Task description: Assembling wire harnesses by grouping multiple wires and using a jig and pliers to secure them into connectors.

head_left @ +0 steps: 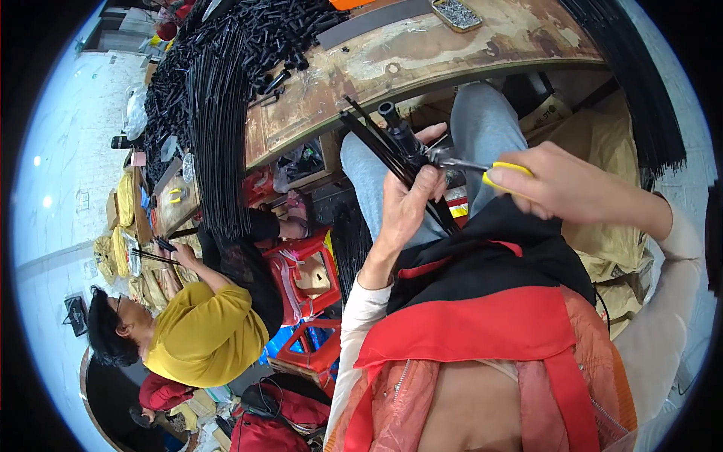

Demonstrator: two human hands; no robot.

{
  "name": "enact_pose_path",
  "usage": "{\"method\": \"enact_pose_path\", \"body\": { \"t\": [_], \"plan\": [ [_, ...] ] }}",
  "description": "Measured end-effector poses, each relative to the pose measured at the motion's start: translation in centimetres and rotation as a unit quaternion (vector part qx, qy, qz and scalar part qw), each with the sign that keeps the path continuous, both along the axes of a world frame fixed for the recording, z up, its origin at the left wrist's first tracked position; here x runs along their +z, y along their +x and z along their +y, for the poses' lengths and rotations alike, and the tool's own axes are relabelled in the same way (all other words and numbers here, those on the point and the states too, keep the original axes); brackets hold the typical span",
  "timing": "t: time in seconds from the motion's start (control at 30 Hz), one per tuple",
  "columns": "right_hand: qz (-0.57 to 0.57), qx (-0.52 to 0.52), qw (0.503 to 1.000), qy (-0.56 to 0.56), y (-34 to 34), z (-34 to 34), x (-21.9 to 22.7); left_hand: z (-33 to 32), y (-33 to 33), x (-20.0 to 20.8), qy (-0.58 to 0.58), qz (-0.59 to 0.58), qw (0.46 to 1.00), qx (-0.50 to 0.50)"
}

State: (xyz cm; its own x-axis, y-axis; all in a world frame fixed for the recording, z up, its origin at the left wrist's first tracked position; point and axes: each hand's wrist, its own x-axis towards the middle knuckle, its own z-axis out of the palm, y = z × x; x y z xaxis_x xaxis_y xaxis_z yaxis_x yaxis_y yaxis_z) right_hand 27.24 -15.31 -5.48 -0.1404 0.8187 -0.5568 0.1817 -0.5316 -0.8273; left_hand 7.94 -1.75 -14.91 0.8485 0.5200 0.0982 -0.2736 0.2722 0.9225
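Note:
Above my lap, my left hand (410, 202) is closed around a bunch of thin black rods (370, 142) and a black plastic tube-shaped fitting (399, 129) with a hollow round end. The rods run slanting down past my palm. In my right hand (550, 181) is a pair of pliers (461, 163) with yellow grips, its metal jaws touching or close beside the fitting near my left fingers. Whatever the jaws hold is too small to make out.
A worn wooden workbench (361, 79) carries a heap of black plastic fittings (260, 38), a long bundle of black rods (215, 135) and a tray of small metal parts (456, 13). More rods (640, 83) hang at right. A person in yellow (203, 324) works at left near red stools (305, 282).

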Motion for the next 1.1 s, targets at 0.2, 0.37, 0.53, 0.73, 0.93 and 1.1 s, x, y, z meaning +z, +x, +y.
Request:
{"method": "enact_pose_path", "body": {
  "t": [0.2,0.37,0.53,0.73,0.93,1.1],
  "plan": [
    [0.576,-0.039,0.784,-0.226,-2.7,-1.1,-6.3,0.9,-0.9,-0.2,-0.037,-0.044,0.995,-0.080],
    [0.445,-0.046,0.885,-0.126,-3.3,-0.6,-4.7,1.5,-1.6,-0.5,-0.025,-0.043,0.995,-0.084],
    [0.067,-0.079,0.994,0.028,-2.9,-1.0,-1.0,1.1,-1.4,-1.4,-0.048,-0.061,0.995,-0.061],
    [-0.055,-0.002,0.998,0.007,-0.8,0.4,3.3,0.8,-0.6,-0.7,-0.008,-0.030,0.997,-0.066],
    [-0.173,0.069,0.981,-0.052,-0.7,2.6,5.4,0.5,-0.6,-0.8,0.036,0.007,0.999,-0.020],
    [0.019,0.025,0.999,0.039,-1.3,0.6,-2.0,0.4,-0.6,0.1,-0.083,-0.040,0.995,-0.026]
  ]
}}
